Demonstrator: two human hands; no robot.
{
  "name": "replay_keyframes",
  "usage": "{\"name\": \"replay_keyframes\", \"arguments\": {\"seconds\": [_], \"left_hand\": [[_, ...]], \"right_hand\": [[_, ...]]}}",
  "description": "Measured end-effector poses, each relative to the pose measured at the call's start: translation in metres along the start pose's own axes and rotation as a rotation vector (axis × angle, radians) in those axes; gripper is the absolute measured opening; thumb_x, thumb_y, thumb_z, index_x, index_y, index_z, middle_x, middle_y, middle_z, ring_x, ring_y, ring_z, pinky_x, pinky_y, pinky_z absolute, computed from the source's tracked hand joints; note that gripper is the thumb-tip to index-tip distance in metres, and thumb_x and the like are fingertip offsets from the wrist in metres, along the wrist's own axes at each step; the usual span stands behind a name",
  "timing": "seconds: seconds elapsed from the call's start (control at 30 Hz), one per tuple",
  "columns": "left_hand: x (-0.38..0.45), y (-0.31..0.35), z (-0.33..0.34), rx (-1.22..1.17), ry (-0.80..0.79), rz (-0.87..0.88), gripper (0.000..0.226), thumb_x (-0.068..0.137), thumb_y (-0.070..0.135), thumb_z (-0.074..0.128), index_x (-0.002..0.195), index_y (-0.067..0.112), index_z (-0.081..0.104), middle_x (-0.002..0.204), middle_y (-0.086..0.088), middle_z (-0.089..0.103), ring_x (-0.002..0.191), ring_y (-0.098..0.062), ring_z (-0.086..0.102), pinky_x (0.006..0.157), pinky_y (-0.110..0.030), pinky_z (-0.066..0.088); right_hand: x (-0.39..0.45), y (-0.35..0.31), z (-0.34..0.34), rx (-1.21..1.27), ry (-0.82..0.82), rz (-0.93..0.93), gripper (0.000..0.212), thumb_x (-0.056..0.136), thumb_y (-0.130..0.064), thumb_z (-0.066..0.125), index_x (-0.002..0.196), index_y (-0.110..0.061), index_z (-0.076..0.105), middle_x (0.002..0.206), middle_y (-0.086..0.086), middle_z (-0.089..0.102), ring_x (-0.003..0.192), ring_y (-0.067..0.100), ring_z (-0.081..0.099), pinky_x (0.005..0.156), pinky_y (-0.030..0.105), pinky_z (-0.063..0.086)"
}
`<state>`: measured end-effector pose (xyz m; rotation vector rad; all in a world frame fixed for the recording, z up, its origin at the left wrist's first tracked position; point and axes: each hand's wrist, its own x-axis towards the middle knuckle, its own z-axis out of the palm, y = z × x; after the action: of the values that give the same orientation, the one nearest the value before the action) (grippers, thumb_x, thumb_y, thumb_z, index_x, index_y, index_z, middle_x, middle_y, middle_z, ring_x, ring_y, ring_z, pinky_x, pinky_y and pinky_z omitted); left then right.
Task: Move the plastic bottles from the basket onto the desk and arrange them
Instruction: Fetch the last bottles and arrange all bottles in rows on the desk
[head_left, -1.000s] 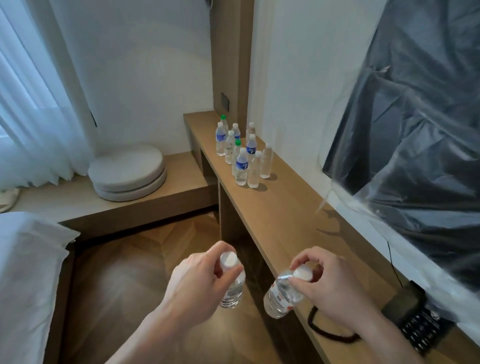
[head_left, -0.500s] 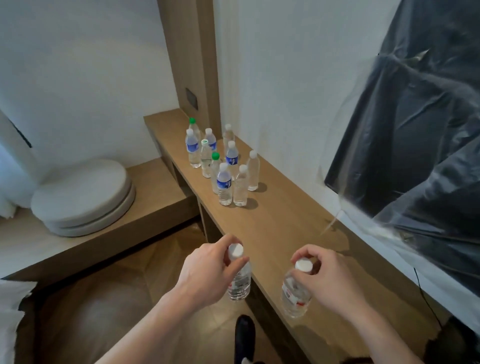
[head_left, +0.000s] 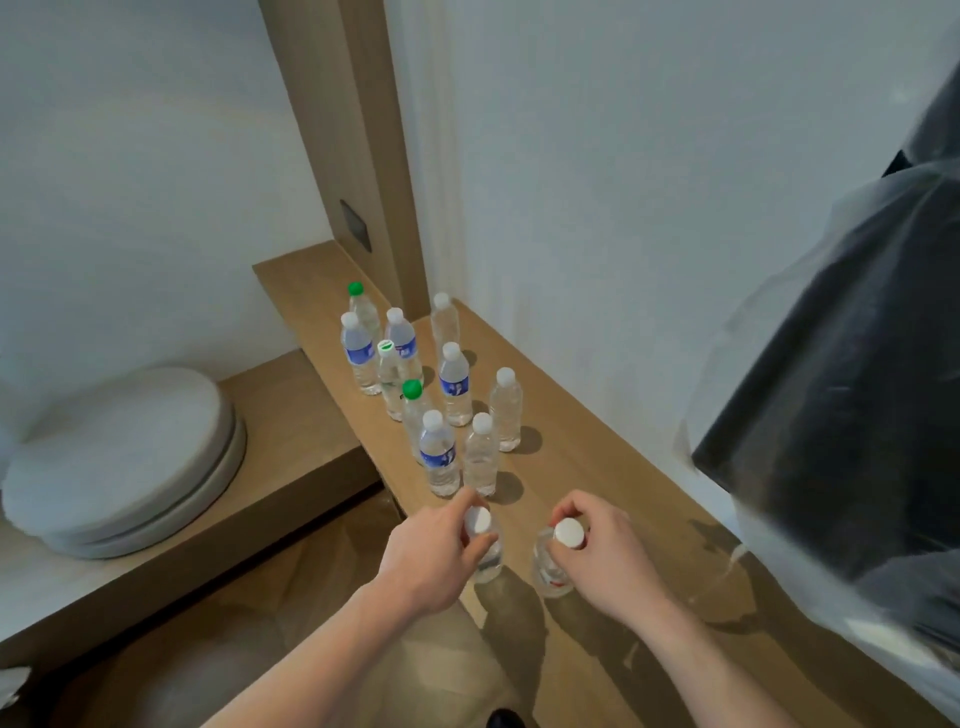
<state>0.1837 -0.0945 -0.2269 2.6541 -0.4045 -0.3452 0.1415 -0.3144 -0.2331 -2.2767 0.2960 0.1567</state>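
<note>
Bottles stand upright on the desk (head_left: 597, 467), left hand (head_left: 431, 556) gripping one (head_left: 487, 551), right hand (head_left: 608, 551) the other (head_left: 551, 569).

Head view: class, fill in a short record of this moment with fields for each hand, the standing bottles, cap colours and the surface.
left hand: grips a white-capped bottle near its top
right hand: grips a second white-capped bottle near its top
standing bottles: ten, upright, clustered
cap colours: two green, the rest white
surface: wooden desk along the wall
</note>
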Motion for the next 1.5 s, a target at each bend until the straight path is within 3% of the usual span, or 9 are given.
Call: {"name": "replay_keyframes", "arguments": {"seconds": [0.17,0.43,0.67,0.9,1.0,1.07,1.2,1.37,1.5], "left_hand": [[0.048,-0.021,0.005,0.024,-0.081,0.04,0.025,0.099,0.055,0.055,0.119,0.044,0.044,0.097,0.012,0.069,0.086,-0.013,0.066,0.079,-0.04,0.059],[0.1,-0.063,0.006,0.023,-0.201,0.216,0.026,0.099,0.052,0.056,0.117,0.039,0.045,0.1,0.007,0.069,0.091,-0.018,0.065,0.082,-0.044,0.057],[0.13,-0.094,-0.002,-0.039,-0.321,0.346,0.032,0.099,0.044,0.056,0.127,0.035,0.045,0.108,0.003,0.072,0.1,-0.024,0.067,0.085,-0.045,0.055],[0.137,-0.108,-0.028,-0.039,-0.497,0.485,0.067,0.095,0.039,0.064,0.152,0.034,0.03,0.126,0.004,0.067,0.113,-0.024,0.066,0.096,-0.045,0.055],[0.137,-0.117,-0.051,-0.07,-0.546,0.51,0.071,0.095,0.038,0.064,0.155,0.038,0.026,0.129,0.011,0.061,0.103,-0.017,0.067,0.091,-0.04,0.054],[0.137,-0.126,-0.072,-0.105,-0.564,0.517,0.07,0.095,0.042,0.064,0.153,0.046,0.026,0.125,0.018,0.059,0.092,-0.009,0.067,0.087,-0.037,0.057],[0.139,-0.157,-0.129,-0.212,-0.491,0.511,0.05,0.096,0.046,0.064,0.141,0.052,0.044,0.116,0.024,0.06,0.092,-0.005,0.065,0.083,-0.03,0.057],[0.159,-0.208,-0.196,-0.295,-0.251,0.346,0.032,0.095,0.035,0.072,0.122,0.048,0.062,0.108,0.018,0.069,0.081,-0.015,0.068,0.073,-0.035,0.057],[0.193,-0.24,-0.229,-0.254,-0.046,0.228,0.027,0.095,0.029,0.072,0.117,0.043,0.065,0.101,0.015,0.071,0.085,-0.011,0.069,0.07,-0.033,0.057]], "right_hand": [[0.043,-0.005,0.022,-0.008,0.027,0.04,0.015,0.081,-0.026,0.07,0.084,-0.038,0.062,0.093,-0.018,0.069,0.089,0.011,0.064,0.078,0.046,0.059],[0.075,-0.016,0.061,-0.056,0.098,0.219,0.023,0.089,-0.023,0.077,0.085,-0.04,0.063,0.096,-0.019,0.069,0.091,0.008,0.064,0.078,0.043,0.061],[0.085,-0.043,0.095,-0.023,0.282,0.403,0.025,0.095,-0.017,0.074,0.085,-0.037,0.065,0.094,-0.017,0.071,0.087,0.007,0.066,0.074,0.038,0.06],[0.075,-0.071,0.103,-0.001,0.322,0.544,0.023,0.099,-0.022,0.071,0.118,-0.035,0.068,0.124,-0.011,0.069,0.111,0.019,0.068,0.096,0.042,0.057],[0.063,-0.088,0.1,0.039,0.281,0.599,0.035,0.099,-0.035,0.072,0.128,-0.048,0.057,0.128,-0.014,0.066,0.109,0.024,0.073,0.099,0.049,0.06],[0.057,-0.101,0.096,0.07,0.286,0.593,0.039,0.1,-0.035,0.072,0.134,-0.047,0.055,0.128,-0.014,0.066,0.108,0.022,0.073,0.096,0.045,0.061],[0.058,-0.131,0.084,0.109,0.315,0.487,0.04,0.102,-0.033,0.069,0.138,-0.044,0.056,0.137,-0.022,0.051,0.106,-0.002,0.062,0.093,0.03,0.054],[0.107,-0.179,0.072,0.2,0.277,0.298,0.035,0.102,-0.036,0.068,0.13,-0.055,0.057,0.131,-0.033,0.056,0.105,-0.014,0.061,0.087,0.018,0.049],[0.144,-0.213,0.071,0.204,0.167,0.193,0.033,0.105,-0.038,0.063,0.13,-0.058,0.055,0.123,-0.031,0.057,0.102,-0.023,0.056,0.082,0.017,0.049]]}}
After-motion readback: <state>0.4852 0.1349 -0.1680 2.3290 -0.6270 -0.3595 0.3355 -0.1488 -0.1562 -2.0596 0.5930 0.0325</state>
